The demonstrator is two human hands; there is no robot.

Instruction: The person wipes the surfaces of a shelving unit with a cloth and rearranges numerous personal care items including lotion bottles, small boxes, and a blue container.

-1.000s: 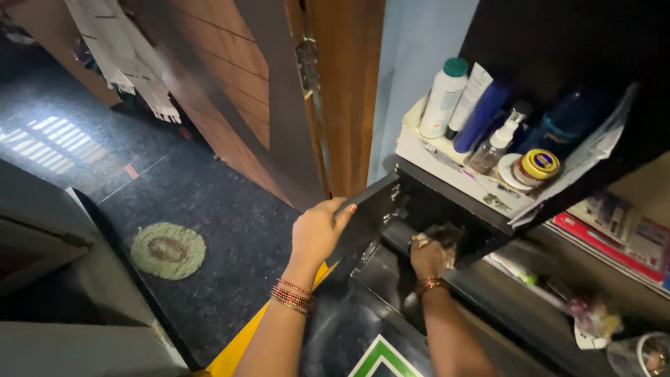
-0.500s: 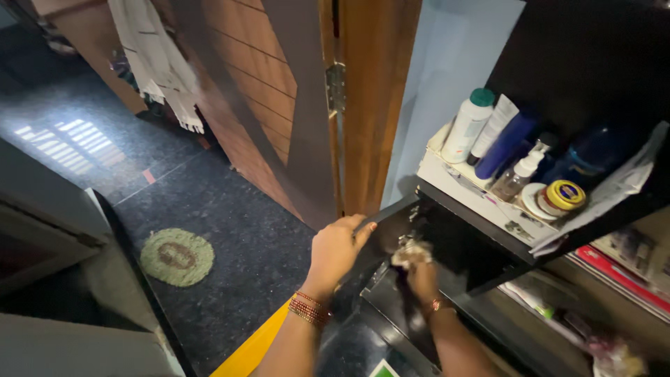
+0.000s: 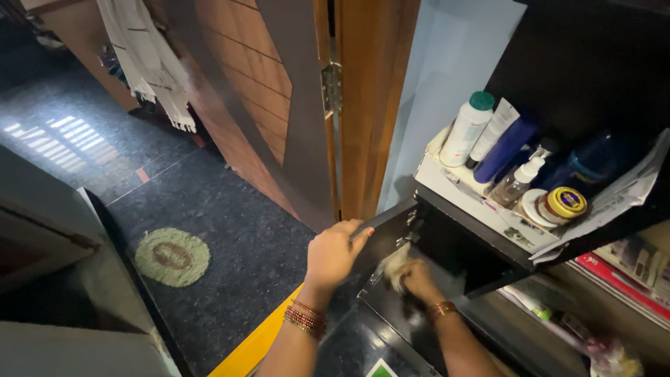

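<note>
Left hand [image 3: 333, 253] grip closed on top edge of black cabinet door [image 3: 380, 236], at 9 o'clock of right hand [image 3: 417, 277]. Right hand grip closed around pale cloth [image 3: 396, 265], pressed against the door's inner face.

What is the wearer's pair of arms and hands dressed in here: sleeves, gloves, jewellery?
Both forearms are bare, no sleeves or gloves. The left hand has a stack of thin red and gold bangles at the wrist; the right hand has one coppery bangle.
</note>
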